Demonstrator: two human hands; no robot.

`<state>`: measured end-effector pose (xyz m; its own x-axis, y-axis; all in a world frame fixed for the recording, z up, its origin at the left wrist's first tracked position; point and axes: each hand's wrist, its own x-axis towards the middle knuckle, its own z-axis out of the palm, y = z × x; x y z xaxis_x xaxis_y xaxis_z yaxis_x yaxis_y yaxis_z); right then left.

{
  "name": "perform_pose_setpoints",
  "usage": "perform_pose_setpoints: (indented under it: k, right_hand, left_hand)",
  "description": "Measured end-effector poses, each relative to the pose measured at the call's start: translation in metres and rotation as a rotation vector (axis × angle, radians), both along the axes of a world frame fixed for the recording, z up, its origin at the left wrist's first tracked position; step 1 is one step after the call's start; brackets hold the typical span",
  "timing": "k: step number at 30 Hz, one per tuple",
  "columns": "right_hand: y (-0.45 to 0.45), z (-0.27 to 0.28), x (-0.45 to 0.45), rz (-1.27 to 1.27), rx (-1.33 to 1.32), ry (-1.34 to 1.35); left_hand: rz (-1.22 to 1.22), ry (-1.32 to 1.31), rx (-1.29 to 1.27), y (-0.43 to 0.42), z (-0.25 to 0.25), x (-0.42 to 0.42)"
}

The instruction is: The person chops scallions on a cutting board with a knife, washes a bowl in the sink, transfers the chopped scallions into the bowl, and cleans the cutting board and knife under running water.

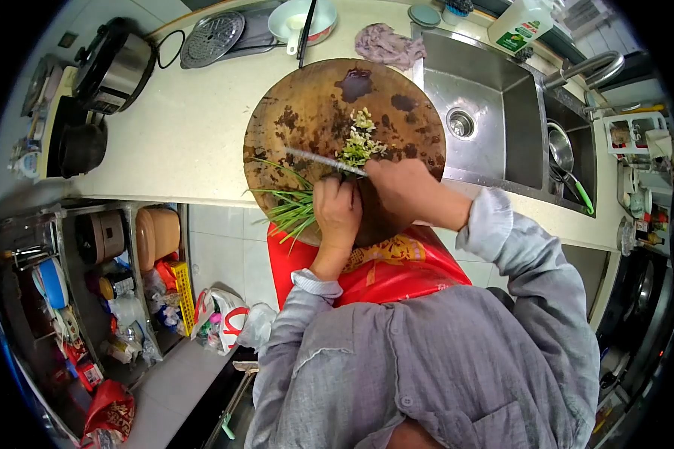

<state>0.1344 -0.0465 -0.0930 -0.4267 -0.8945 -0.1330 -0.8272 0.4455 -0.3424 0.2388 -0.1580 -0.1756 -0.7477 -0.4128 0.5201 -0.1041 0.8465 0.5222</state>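
On the round wooden cutting board (307, 93), my left hand (337, 213) is closed on a bunch of green onions (292, 206), whose long green ends spread out to the left. My right hand (404, 187) grips a kitchen knife (326, 159); its handle is hidden in my fingers. The blade, a little blurred, points left and lies just beyond my left fingers. Past the blade sits a small heap of chopped pale and green pieces (361, 142). Dark wet patches mark the board.
To the right is a steel sink (475, 82) with a faucet (588, 67); a strainer or pan (560, 146) rests in its side basin. A cloth (388, 46), a bowl (307, 22) and a rice cooker (116, 67) stand around the counter. Open cabinet shelves (131, 247) lie lower left.
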Motion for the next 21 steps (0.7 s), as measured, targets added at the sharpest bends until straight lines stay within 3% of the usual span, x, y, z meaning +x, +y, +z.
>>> perform_pose_setpoints:
  k: [2,3,9,15,21]
  right_hand:
    - [0.001,0.002,-0.014,-0.118,0.056,-0.104]
    - [0.004,0.001,-0.015,-0.174,-0.041,-0.131]
    - [0.020,0.017,-0.008,-0.229,-0.024,-0.063]
    - [0.037,0.020,-0.006,-0.126,-0.144,-0.083]
    - [0.026,0.008,-0.005,-0.114,-0.009,-0.003]
  left_hand:
    - [-0.013,0.009,-0.055,-0.002,0.006,0.003]
    - [-0.020,0.017,-0.083,-0.003,0.009,0.002]
    - [-0.035,-0.033,0.063,-0.009,0.002,-0.027]
    - [-0.001,0.060,0.090,-0.005,0.004,-0.029]
    - [0.038,-0.019,0.073,-0.004,0.005,-0.027]
